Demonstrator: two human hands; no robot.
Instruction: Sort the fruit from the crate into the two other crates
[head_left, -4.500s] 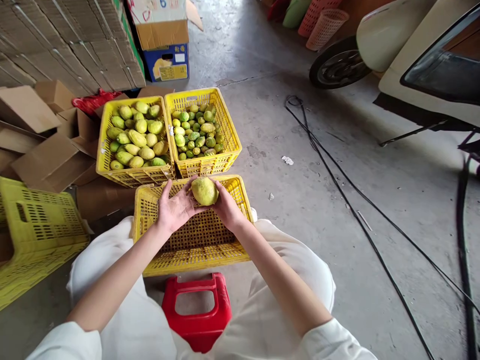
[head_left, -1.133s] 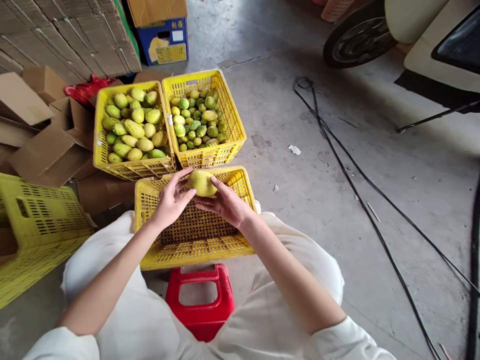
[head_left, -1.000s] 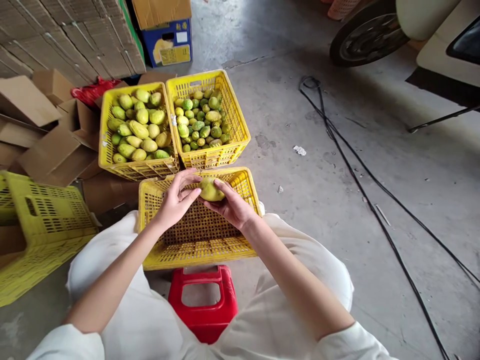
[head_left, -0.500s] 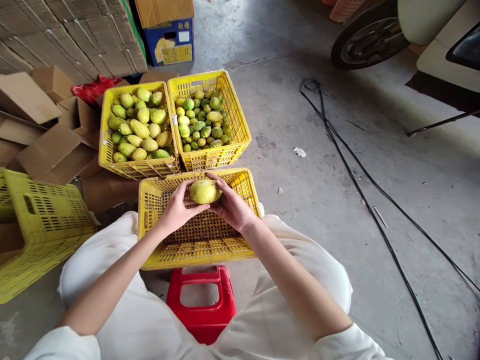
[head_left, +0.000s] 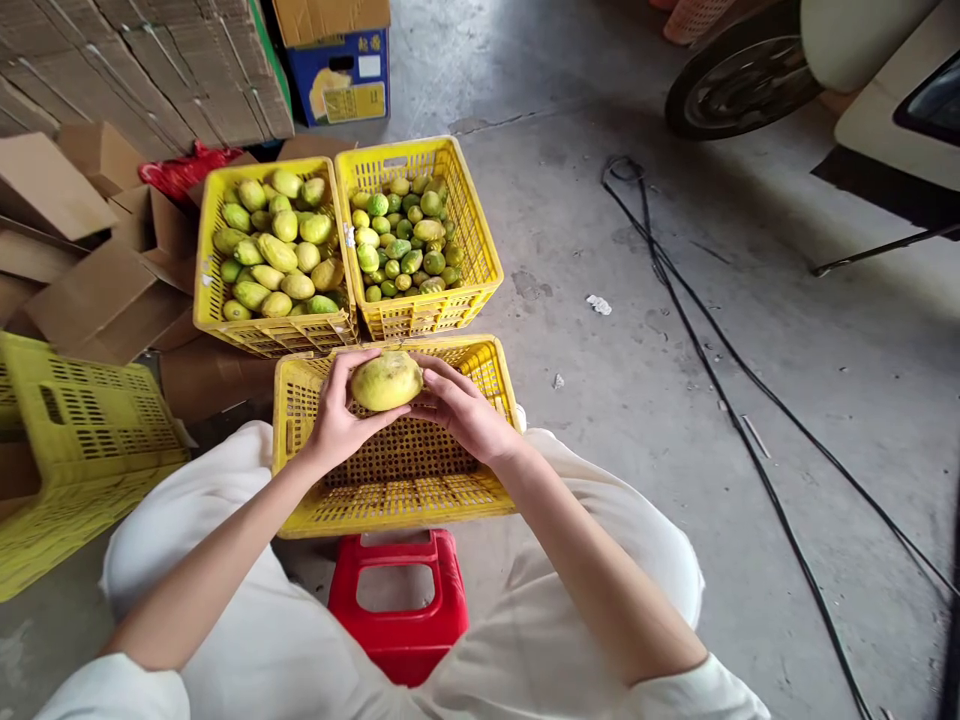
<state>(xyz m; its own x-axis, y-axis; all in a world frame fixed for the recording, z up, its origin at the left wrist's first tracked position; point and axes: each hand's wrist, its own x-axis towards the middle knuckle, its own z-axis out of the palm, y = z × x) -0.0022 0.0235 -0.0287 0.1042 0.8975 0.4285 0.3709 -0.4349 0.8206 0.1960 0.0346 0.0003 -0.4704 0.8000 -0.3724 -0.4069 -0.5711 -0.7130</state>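
Observation:
A yellow-green oval fruit with dark blemishes along its top is held above an empty yellow crate between my knees. My left hand grips its left end, thumb below and fingers behind. At the right end, my right hand is closed against it, with the fingertips partly hidden behind the fruit. Beyond this crate, a left yellow crate holds larger yellow-green fruits. Smaller, greener fruits lie in the right yellow crate beside it.
A red plastic stool sits between my legs. At left are a yellow-green crate, opened cardboard boxes and stacked flat cardboard. A black cable crosses the floor at right, below a vehicle wheel.
The fruit has shifted a little left and been turned, bringing its dark-marked side into view. My left hand has moved left and up with it; both hands keep contact.

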